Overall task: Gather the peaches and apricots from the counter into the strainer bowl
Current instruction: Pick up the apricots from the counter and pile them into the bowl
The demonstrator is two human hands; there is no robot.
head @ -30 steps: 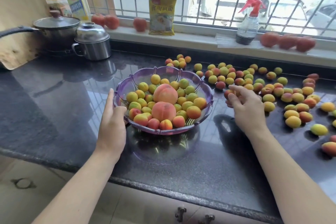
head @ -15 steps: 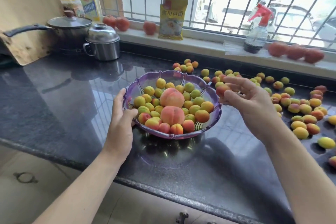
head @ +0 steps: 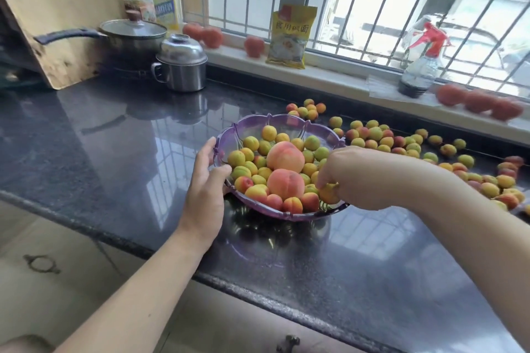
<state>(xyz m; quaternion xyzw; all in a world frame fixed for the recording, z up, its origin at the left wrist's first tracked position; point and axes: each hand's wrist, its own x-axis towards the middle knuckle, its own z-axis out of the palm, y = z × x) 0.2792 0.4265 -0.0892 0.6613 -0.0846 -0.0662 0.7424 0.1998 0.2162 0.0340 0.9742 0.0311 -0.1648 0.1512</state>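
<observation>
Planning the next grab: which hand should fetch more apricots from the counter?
Right. The right hand is over the bowl on the side where the loose apricots lie. The left hand grips the bowl's far rim, steadying it.
</observation>
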